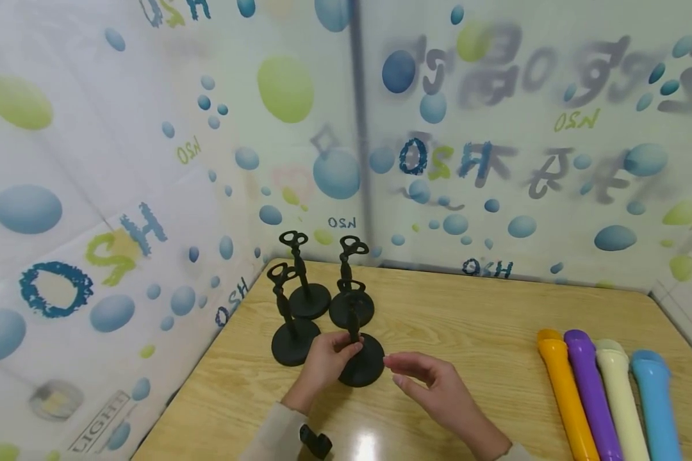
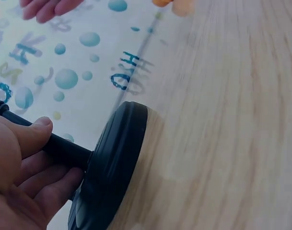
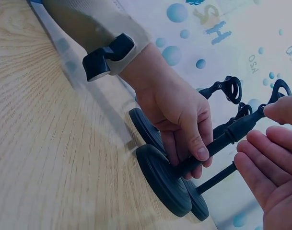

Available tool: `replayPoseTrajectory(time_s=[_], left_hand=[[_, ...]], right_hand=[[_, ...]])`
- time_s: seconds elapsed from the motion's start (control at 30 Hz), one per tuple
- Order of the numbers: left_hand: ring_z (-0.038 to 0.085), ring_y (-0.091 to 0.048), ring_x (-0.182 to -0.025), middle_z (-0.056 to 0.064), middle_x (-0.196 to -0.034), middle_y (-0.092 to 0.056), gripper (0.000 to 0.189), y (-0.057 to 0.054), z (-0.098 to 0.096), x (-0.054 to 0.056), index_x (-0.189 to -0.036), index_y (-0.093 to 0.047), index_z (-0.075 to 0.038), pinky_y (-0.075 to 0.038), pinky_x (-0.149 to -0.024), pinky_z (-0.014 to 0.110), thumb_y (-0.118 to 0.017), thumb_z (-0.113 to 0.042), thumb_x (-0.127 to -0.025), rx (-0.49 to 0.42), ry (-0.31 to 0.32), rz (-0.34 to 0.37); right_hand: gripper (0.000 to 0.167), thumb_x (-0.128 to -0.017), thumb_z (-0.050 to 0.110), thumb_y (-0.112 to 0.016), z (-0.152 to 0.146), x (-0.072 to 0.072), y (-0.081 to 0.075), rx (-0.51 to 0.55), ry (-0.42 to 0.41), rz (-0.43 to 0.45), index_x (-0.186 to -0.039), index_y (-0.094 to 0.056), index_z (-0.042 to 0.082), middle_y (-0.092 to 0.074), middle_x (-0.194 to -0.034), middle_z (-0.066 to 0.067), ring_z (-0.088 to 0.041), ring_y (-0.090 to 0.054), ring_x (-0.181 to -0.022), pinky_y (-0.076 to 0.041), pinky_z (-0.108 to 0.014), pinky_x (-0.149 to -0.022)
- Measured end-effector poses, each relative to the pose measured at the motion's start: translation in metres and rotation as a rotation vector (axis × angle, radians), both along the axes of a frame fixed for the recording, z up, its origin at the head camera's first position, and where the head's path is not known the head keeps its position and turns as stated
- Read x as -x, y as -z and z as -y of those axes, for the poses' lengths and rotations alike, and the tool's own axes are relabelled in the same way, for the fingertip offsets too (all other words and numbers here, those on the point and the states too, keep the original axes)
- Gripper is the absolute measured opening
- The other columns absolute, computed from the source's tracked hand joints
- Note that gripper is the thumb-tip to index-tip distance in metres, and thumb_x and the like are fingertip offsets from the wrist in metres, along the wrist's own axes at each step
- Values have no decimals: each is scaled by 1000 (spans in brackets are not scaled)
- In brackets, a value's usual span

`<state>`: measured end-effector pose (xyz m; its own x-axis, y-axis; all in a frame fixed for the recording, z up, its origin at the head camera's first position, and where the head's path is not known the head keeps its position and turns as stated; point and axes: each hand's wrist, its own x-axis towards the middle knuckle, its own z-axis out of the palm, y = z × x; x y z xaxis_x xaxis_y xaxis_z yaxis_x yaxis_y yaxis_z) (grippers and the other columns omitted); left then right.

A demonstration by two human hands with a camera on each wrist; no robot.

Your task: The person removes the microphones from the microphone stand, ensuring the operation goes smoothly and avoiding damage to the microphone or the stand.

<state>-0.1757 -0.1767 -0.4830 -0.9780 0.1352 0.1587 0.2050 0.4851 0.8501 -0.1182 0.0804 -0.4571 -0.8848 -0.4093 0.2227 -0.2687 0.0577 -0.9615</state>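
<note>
Several black desktop microphone stands with round bases and ring-shaped tops are grouped at the table's left. My left hand [image 1: 325, 358] grips the lower pole of the nearest stand [image 1: 366, 366], just above its base. In the left wrist view, the thumb and fingers of the left hand [image 2: 16, 167] lie round that pole [image 2: 69, 149]. To the right of this stand is my right hand [image 1: 438, 390], its fingers extended and slightly bent, holding nothing. In the right wrist view the right hand [image 3: 280, 177] is close beside the upper part of the gripped stand [image 3: 162, 179].
Another stand [image 1: 294, 342] is left of the gripped one, and two more, a stand [image 1: 310, 301] and a stand [image 1: 337, 312], are behind. At the right lie orange [image 1: 571, 397], purple [image 1: 594, 390], cream [image 1: 623, 397] and blue [image 1: 657, 403] microphones. Patterned sheeting [image 1: 438, 211] walls the wooden table [image 1: 467, 320].
</note>
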Motion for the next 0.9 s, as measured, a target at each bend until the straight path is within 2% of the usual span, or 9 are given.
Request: replayPoseTrajectory(time_s=[0.13,0.4,0.63,0.9], left_hand=[[28,-77,-115,7,-114,-84,15,1,3,3,-113,-82,-5,-63,-98,44,-74,-14,-104,3,-21,-23],[27,-78,-114,9,-113,-84,17,4,8,9,-115,-82,-5,-63,-98,46,-74,-13,-103,0,-79,-47],[28,-79,-112,10,-113,-84,16,4,11,10,-115,-82,-5,-64,-97,45,-75,-12,-103,2,-78,-50],[27,-79,-112,10,-113,-84,16,4,14,14,-115,-82,-5,-64,-96,45,-73,-12,-104,9,-96,-69]], right_hand=[[29,-105,13,-72,3,1,2,17,-12,-16,-132,-73,4,-74,-132,-27,-4,-73,-116,-58,-19,-99],[32,-105,16,-72,8,0,3,18,-26,33,-134,-72,3,-75,-133,-20,-4,-73,-116,-58,-18,-98],[29,-105,12,-71,11,-1,-1,11,-27,57,-133,-73,6,-74,-134,-22,-4,-73,-116,-57,-17,-98],[30,-105,17,-72,12,-1,2,11,-29,50,-133,-73,7,-75,-134,-19,-4,-73,-117,-57,-18,-98]])
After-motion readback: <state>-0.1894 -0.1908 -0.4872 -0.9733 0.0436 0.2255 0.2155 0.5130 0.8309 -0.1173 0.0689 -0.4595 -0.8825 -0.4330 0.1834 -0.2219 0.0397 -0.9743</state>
